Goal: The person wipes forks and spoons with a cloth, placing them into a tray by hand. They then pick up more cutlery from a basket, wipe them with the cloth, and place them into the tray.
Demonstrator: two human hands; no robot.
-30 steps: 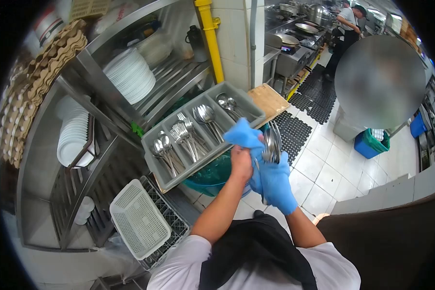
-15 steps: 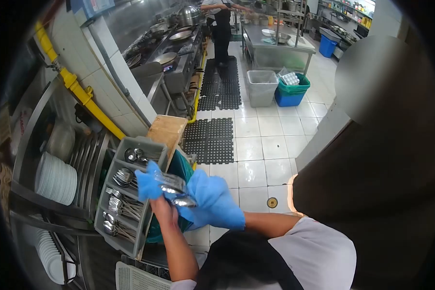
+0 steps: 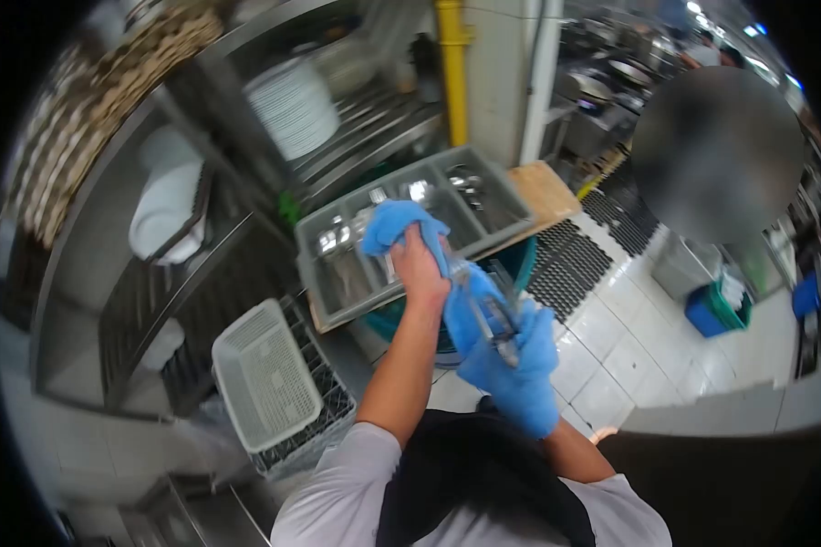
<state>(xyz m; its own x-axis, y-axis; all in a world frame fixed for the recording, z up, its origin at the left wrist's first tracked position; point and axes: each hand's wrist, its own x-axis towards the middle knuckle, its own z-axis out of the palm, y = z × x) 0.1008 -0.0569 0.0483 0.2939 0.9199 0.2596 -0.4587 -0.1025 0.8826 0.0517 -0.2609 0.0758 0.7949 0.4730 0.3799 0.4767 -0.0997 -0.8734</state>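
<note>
My left hand (image 3: pixel 418 264) is closed on one end of a blue cloth (image 3: pixel 397 223), in front of the grey cutlery tray (image 3: pixel 337 314). The cloth also covers my right hand (image 3: pixel 513 369), which clasps a bundle of shiny metal cutlery (image 3: pixel 500 330) through it; the fingers themselves are hidden. Both hands are close together, with the bundle between them. Spoons and forks lie in the tray's compartments, blurred by motion.
A wooden board (image 3: pixel 545 193) lies under the tray, above a green bin (image 3: pixel 524 263). A white plastic basket (image 3: pixel 266 376) rests on a wire rack at the left. Stacked plates (image 3: pixel 294 108) stand on a metal shelf. Black mats (image 3: pixel 570 269) cover part of the tiled floor.
The view has turned left and down, bringing more of the basket and shelves into sight. My hands have shifted to the right in the picture, still with the cloth and cutlery.
</note>
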